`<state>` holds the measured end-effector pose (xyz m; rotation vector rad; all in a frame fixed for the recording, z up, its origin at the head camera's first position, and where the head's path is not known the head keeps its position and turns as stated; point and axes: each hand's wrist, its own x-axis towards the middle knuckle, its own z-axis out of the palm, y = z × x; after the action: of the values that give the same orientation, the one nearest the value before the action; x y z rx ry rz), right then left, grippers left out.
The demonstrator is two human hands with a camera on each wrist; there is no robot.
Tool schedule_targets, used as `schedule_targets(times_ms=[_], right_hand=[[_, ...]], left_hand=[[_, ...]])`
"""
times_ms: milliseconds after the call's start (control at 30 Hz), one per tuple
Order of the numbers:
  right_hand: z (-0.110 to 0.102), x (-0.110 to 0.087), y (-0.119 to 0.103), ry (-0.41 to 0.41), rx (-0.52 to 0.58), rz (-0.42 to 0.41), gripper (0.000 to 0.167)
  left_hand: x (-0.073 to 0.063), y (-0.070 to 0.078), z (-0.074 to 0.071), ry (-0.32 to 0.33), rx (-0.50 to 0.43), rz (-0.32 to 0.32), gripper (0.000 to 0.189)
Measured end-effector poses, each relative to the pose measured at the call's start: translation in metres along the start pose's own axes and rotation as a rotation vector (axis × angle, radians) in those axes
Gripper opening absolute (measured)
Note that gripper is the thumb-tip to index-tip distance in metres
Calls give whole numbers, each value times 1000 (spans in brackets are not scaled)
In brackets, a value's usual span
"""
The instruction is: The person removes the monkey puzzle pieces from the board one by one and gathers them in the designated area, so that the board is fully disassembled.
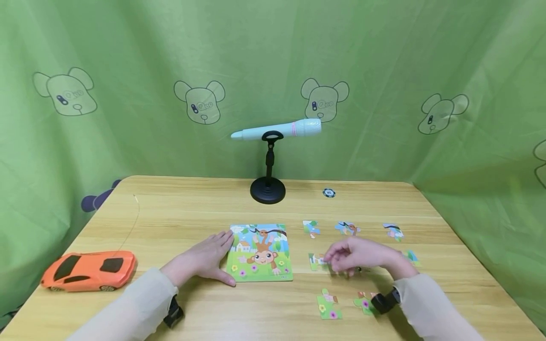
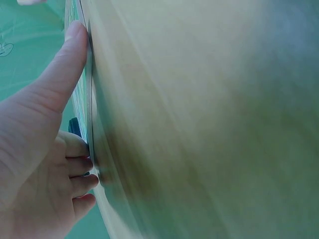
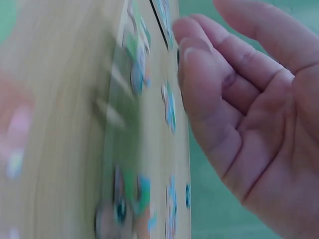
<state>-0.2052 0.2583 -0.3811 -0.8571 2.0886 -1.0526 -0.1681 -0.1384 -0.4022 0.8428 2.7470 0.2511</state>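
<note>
A square picture puzzle board (image 1: 260,251) with a cartoon monkey lies flat on the table. My left hand (image 1: 211,255) rests at its left edge, fingers straight and thumb at the lower left corner. In the left wrist view, the thumb (image 2: 62,69) lies along the board's thin edge. My right hand (image 1: 356,255) hovers over loose puzzle pieces, fingers loosely bent with nothing held in them. By its fingertips lies a piece with a white fence (image 1: 315,262). Another piece, with a monkey's eye (image 3: 119,211), lies below the palm in the right wrist view, partly hidden from the head view.
More pieces lie around the right hand: a sky piece (image 1: 311,227), a branch piece (image 1: 393,230) and a flower piece (image 1: 328,305). An orange toy car (image 1: 89,271) sits at left. At the back stand a blue toy microphone (image 1: 277,130) on a black stand (image 1: 268,190) and a round chip (image 1: 329,192).
</note>
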Motion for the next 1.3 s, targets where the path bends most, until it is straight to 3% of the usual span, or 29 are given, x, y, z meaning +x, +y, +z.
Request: schedule_targets(times_ms=[433, 667, 967, 1300], right_hand=[[28, 58, -26, 54, -97, -87, 32], [44, 81, -32, 82, -185, -91, 36], [53, 95, -37, 105, -400, -106, 38], [55, 97, -40, 102, -440, -66, 35]], left_hand=[[1, 0, 1, -7, 3, -2, 115], [1, -1, 1, -10, 3, -7, 115], [0, 0, 0, -15, -4, -3, 115], [0, 0, 0, -7, -4, -7, 115]])
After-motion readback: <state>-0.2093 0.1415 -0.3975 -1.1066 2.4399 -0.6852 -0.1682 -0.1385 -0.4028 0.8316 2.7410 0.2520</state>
